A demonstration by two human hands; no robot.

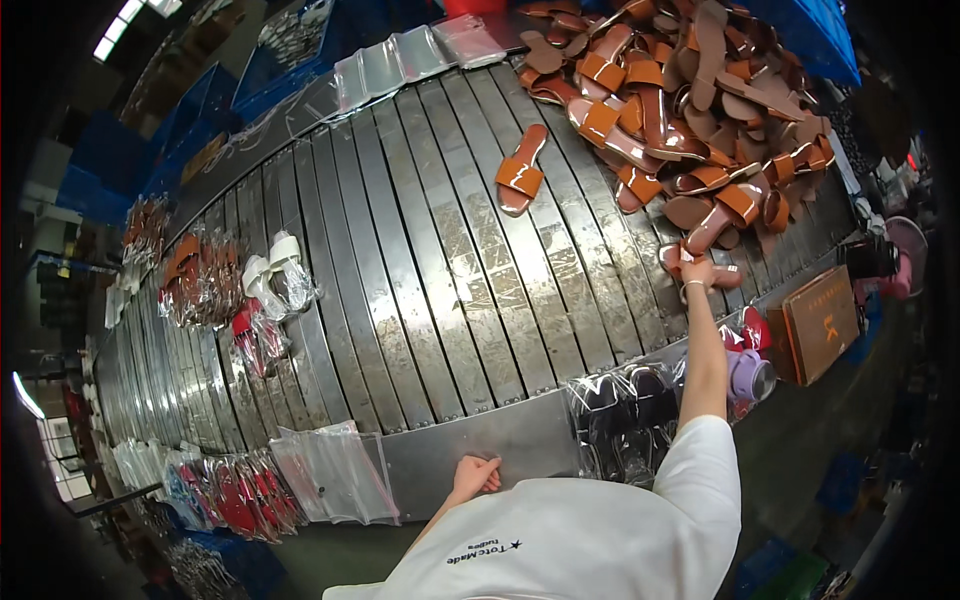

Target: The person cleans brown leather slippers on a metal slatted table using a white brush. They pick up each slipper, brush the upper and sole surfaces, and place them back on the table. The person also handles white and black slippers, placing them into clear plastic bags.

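Observation:
My right hand (pixel 697 271) is stretched far out to the right edge of the slatted metal conveyor (pixel 430 250), its fingers closed on a brown slide sandal (pixel 727 276) at the near side of a big heap of sandals (pixel 650 110). Part of that sandal is hidden under the hand. Close to my body, my left hand (pixel 477 474) rests over the plain steel ledge (pixel 430 440), fingers curled in and nothing showing in them. One single brown sandal (pixel 520 175) lies apart on the slats, left of the heap.
Bagged brown sandals (pixel 200 280) and a white pair (pixel 278 275) sit at the left. Clear plastic bags (pixel 335 472) lie along the near ledge, others (pixel 390 70) at the far edge. Bagged black footwear (pixel 622 415) and a brown box (pixel 820 325) stand near my right arm.

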